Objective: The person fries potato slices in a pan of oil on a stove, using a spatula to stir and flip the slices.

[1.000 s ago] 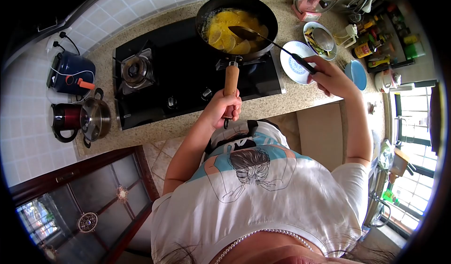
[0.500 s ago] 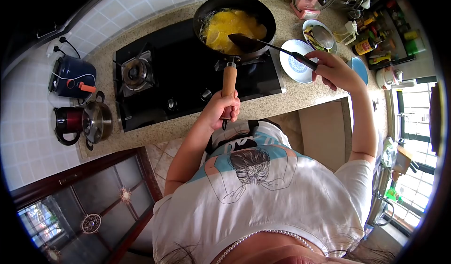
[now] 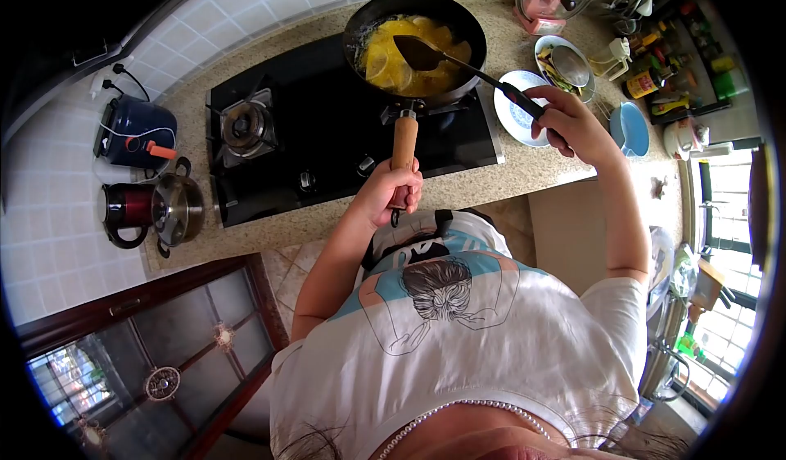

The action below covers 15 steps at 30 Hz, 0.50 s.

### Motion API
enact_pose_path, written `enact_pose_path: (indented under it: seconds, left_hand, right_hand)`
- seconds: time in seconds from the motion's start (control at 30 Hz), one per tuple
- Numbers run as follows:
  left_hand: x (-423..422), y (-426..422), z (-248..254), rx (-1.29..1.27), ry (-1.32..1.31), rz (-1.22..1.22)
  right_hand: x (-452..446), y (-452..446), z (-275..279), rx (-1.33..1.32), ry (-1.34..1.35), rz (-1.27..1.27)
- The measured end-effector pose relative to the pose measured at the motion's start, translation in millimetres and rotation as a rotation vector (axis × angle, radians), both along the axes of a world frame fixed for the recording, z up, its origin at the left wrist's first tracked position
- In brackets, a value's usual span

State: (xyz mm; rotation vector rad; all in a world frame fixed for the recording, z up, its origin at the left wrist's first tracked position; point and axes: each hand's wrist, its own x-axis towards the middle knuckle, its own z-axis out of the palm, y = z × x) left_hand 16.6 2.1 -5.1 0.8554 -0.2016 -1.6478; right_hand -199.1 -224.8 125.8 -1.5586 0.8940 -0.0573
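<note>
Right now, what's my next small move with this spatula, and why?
Probably ease the spatula in your right hand under the yellow slices: they lie crowded together, the blade is over them, and your left hand has the wooden handle.

head view; from wearer's head; faces forward-down; shirt [image 3: 499, 370] close below; worktop [image 3: 544, 167] farther off

And we've got glossy black on the stove [image 3: 327, 124], tan-brown wood on the pan handle [image 3: 404, 142], bright yellow across the food [image 3: 393, 55]! Far right, a white plate [image 3: 514, 116] shows blue patterning, the bowl [image 3: 630, 128] is light blue, and speckled beige covers the countertop [image 3: 467, 183]!
</note>
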Motion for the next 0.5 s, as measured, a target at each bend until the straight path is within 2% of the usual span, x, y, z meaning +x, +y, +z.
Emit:
enact_pose_path:
  seconds: [0.1, 0.23, 0.33, 0.5]
  left_hand:
    - [1, 0, -2, -0.005, -0.007, -0.001]
    - [-1, 1, 0, -0.002, 0.006, 0.016]
    - [0, 1, -2, -0.007, 0.005, 0.006]
    - [0, 1, 1, -0.012, 0.004, 0.002]
  right_hand:
    - [5, -1, -4, -0.042, -0.013, 0.010]
    - [17, 0, -20, -0.010, -0.156, -0.019]
    - [30, -2, -35, 0.183, -0.171, -0.093]
    - [50, 1, -47, 0.292, -0.164, -0.162]
